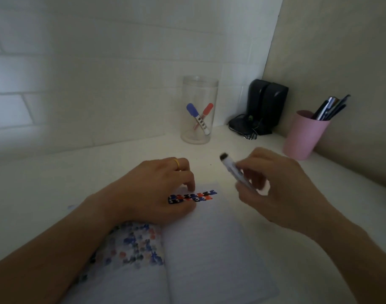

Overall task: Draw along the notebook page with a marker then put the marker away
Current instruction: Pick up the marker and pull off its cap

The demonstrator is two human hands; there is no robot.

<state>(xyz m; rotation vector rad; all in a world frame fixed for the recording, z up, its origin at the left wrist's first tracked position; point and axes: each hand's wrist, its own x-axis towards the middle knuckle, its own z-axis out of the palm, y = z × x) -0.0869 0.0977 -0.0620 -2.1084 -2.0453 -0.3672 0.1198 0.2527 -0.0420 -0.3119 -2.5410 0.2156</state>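
Note:
An open notebook lies on the white desk in front of me. Rows of blue, red and black marks run along the top of its right page, and faded coloured blots cover the left page. My left hand rests on the notebook's top edge, fingers bent, a gold ring on one finger. My right hand hovers above the desk to the right of the page and holds a white marker with a dark end pointing up and left. A clear plastic jar at the back holds a blue-capped and a red-capped marker.
A pink cup full of pens stands at the right against the beige wall. Black speakers with tangled cables sit in the back corner. White tiled wall runs behind the desk.

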